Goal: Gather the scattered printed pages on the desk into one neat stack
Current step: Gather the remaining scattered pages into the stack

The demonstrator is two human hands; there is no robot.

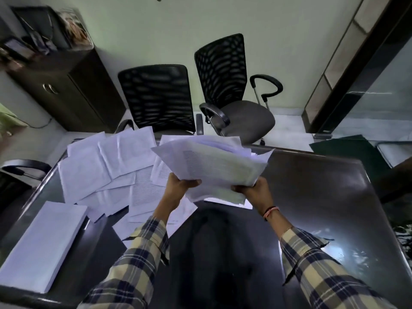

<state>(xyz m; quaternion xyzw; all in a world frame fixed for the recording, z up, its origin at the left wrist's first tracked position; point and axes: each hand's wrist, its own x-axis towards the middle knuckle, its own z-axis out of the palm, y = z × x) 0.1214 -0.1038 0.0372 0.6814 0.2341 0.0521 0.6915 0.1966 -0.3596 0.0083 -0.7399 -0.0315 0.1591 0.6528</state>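
While a squared ream point(42, 246) lies at eight o'clock and loose pages point(100, 166) are fanned at ten, an uneven sheaf point(214, 166) is held above the desk point(312, 197), seemingly for squaring. It is pinched by the left hand point(178, 186) and right hand point(254, 190), fingers clamped on its near edge.

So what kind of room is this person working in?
Most likely an office: a dark glossy desk strewn with printed pages, two mesh-backed swivel chairs opposite, and a dark cabinet by the wall.
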